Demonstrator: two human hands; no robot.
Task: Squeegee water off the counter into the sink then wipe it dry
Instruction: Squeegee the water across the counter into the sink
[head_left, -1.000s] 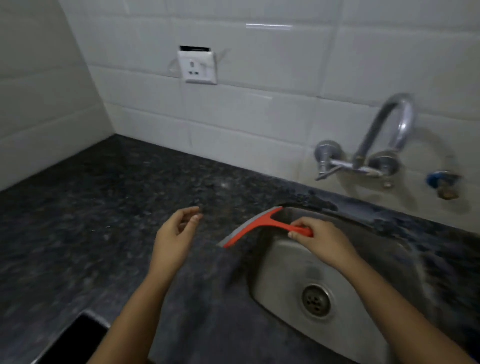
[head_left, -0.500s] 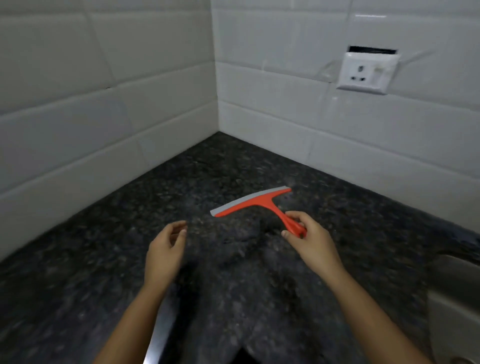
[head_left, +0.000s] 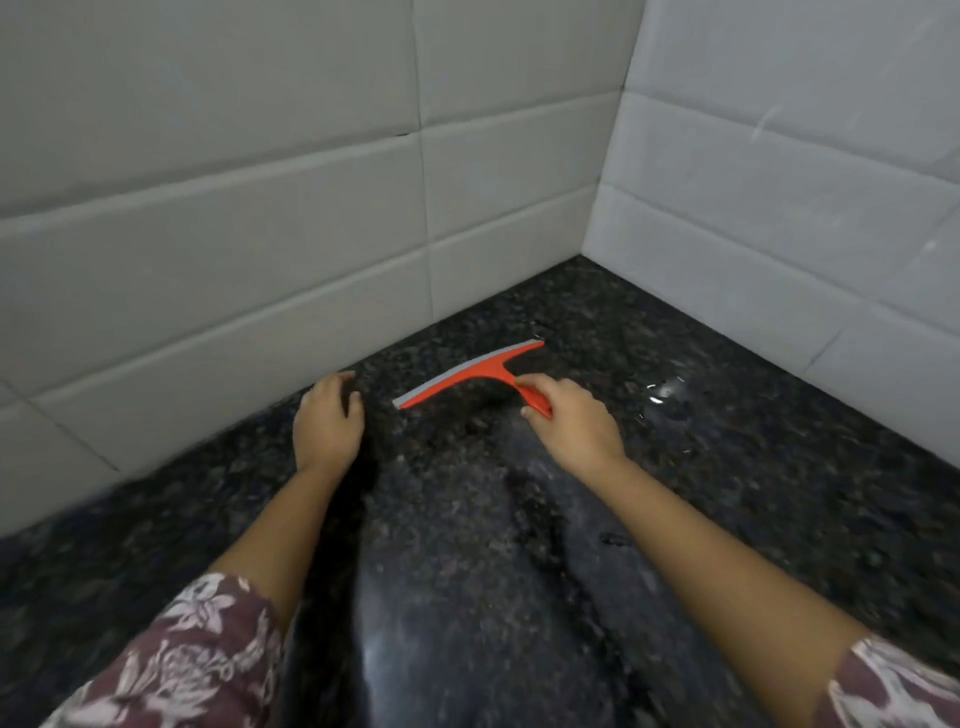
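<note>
Two walls of large white rectangular tiles (head_left: 260, 218) meet in a corner at the upper right and fill the top half of the view. Below them spreads the dark speckled granite table (head_left: 753, 467), which runs right up to both walls. A glossy film of water (head_left: 667, 392) glints on the stone just right of the middle, and a smeared, streaky band lies down the centre toward the bottom edge.

Two bare forearms reach in from the bottom, each with a maroon floral-print sleeve (head_left: 176, 665) at the lower corner. The left hand (head_left: 327, 421) lies palm down at the table, close to the left wall, its fingers curled loosely and holding nothing; whether the fingertips press the stone I cannot tell. The right hand (head_left: 576, 421) is closed around the short handle of the red plastic T-shaped squeegee with a grey rubber blade (head_left: 467, 376), thumb and fingers wrapped over the handle's end.

The squeegee's crossbar sticks out ahead and to the left of the right hand, toward the corner, and slants from lower left up to upper right. Its lower left end sits just beside the left hand, apart from it. The grey blade edge faces the walls. Whether the blade touches the table cannot be told.
</note>
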